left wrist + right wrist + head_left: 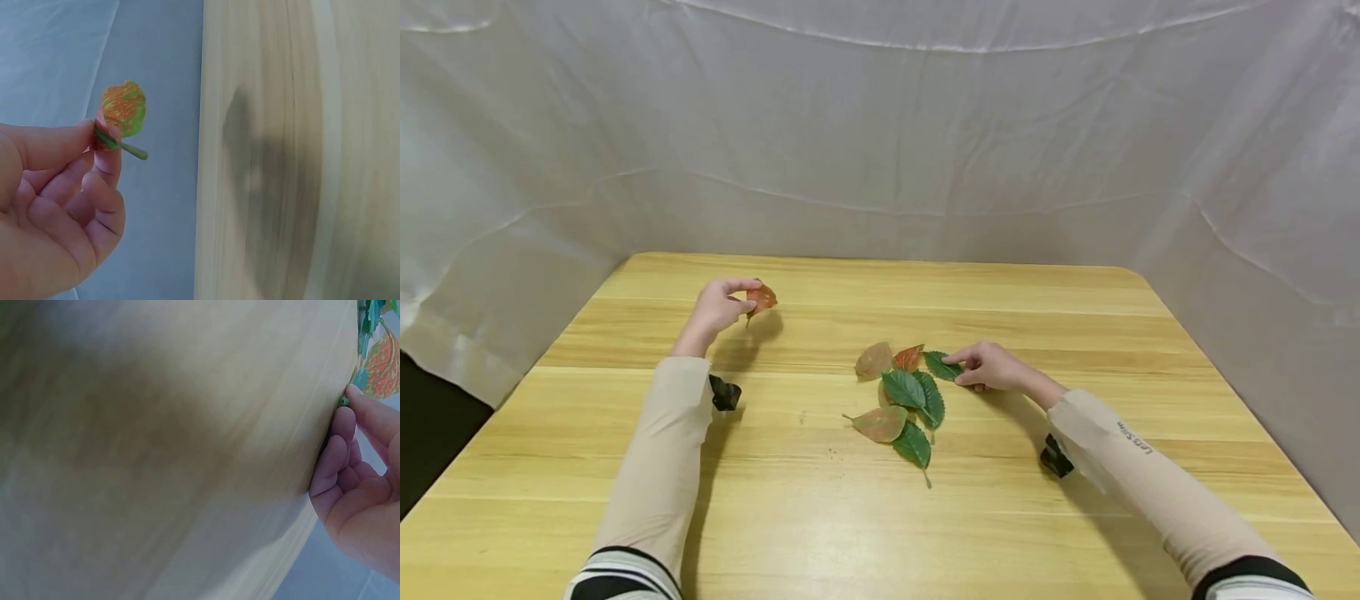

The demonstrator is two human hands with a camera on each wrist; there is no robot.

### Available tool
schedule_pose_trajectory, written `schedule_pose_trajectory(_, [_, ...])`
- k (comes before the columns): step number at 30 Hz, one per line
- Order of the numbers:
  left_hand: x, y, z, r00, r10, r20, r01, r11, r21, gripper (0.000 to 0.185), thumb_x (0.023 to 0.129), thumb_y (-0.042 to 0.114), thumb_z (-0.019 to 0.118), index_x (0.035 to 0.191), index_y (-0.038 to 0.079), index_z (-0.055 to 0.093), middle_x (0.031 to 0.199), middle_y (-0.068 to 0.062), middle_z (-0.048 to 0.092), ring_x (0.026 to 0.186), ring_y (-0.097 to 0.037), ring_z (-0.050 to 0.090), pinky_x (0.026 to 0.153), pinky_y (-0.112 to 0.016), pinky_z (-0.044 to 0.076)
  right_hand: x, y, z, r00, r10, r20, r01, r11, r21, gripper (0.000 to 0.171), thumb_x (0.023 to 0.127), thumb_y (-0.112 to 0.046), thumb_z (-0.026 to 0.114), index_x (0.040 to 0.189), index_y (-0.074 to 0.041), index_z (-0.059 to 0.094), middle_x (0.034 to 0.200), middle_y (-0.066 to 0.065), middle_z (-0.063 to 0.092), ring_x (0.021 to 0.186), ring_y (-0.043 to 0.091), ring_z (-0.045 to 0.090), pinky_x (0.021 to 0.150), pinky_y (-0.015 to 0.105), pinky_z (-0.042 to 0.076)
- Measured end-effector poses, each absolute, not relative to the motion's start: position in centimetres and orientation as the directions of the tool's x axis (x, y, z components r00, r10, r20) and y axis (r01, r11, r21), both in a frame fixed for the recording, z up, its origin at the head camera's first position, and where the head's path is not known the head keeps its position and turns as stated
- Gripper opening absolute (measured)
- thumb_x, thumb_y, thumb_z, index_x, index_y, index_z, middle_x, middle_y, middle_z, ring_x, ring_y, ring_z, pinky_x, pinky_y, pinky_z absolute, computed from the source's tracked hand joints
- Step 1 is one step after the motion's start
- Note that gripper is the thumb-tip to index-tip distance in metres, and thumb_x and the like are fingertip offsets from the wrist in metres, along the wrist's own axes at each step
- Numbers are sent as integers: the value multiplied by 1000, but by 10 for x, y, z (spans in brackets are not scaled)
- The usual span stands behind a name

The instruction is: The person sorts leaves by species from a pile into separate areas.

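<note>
My left hand (pixel 717 308) holds a reddish-orange leaf (pixel 763 298) above the table's far left part. In the left wrist view, thumb and fingers pinch this leaf (pixel 125 106) near its green stem. Further right, my right hand (pixel 992 367) pinches a green leaf (pixel 938 364) by its end, low over the table. Beside it lies a loose pile: a red leaf (pixel 907 358), a brownish leaf (pixel 872 362), overlapping green leaves (pixel 904 388) and a yellow-brown leaf (pixel 880 424). Another green leaf (pixel 913 444) lies nearest me. One brownish leaf is mostly covered.
The wooden table (pixel 625 433) has a light striped grain and rounded far corners. Pale fabric (pixel 880 150) hangs behind it and along both sides. A small black device (pixel 725 392) sits at the left wrist, another black device (pixel 1056 457) at the right.
</note>
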State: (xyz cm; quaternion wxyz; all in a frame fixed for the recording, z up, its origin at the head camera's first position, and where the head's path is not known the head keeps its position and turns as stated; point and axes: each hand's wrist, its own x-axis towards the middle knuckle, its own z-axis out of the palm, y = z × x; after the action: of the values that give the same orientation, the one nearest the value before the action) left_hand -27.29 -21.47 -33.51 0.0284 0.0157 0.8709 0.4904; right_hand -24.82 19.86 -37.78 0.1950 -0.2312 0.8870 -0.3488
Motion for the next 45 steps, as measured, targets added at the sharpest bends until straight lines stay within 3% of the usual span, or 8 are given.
schedule_pose_trajectory(9, [-281, -237, -333, -1000, 2, -19, -16, 486, 874, 40, 90, 4, 52, 129, 0, 45, 130, -19, 43, 75, -12, 47, 58, -22, 38, -249, 197, -378, -818, -546, -178, -280, 651, -706, 40, 83, 0, 60, 122, 4, 53, 51, 6, 45, 45, 15, 42, 46, 25, 37])
schedule_pose_trajectory(25, [-293, -251, -343, -994, -6, -113, -105, 420, 902, 42, 92, 4, 47, 132, -2, 40, 133, -20, 39, 87, -9, 46, 71, -31, 42, -248, 200, -378, -827, -533, -179, -285, 672, -683, 39, 82, 0, 61, 121, 4, 53, 54, 8, 47, 47, 15, 46, 46, 25, 39])
schedule_pose_trajectory(36, [-299, -255, -350, -984, -5, -179, -168, 379, 910, 43, 92, 2, 44, 134, -2, 36, 132, -22, 39, 87, -11, 50, 72, -28, 45, -248, 201, -378, -828, -528, -189, -274, 675, -685, 39, 83, 0, 60, 121, 3, 53, 55, 7, 48, 47, 15, 45, 46, 24, 39])
schedule_pose_trajectory(39, [-299, -257, -351, -983, 9, -185, -166, 398, 902, 42, 92, 1, 42, 133, -4, 36, 127, -24, 43, 74, -9, 50, 66, -26, 45, -248, 200, -377, -830, -525, -190, -269, 675, -687, 39, 83, 0, 60, 121, 3, 53, 54, 7, 46, 47, 14, 44, 46, 24, 38])
schedule_pose_trajectory(45, [-299, -261, -356, -972, 30, -231, -202, 390, 898, 43, 89, -5, 38, 132, -7, 36, 118, -22, 46, 51, -6, 36, 51, -20, 36, -247, 199, -377, -824, -534, -188, -275, 668, -691, 39, 83, 0, 60, 122, 3, 53, 53, 7, 46, 47, 14, 44, 46, 24, 38])
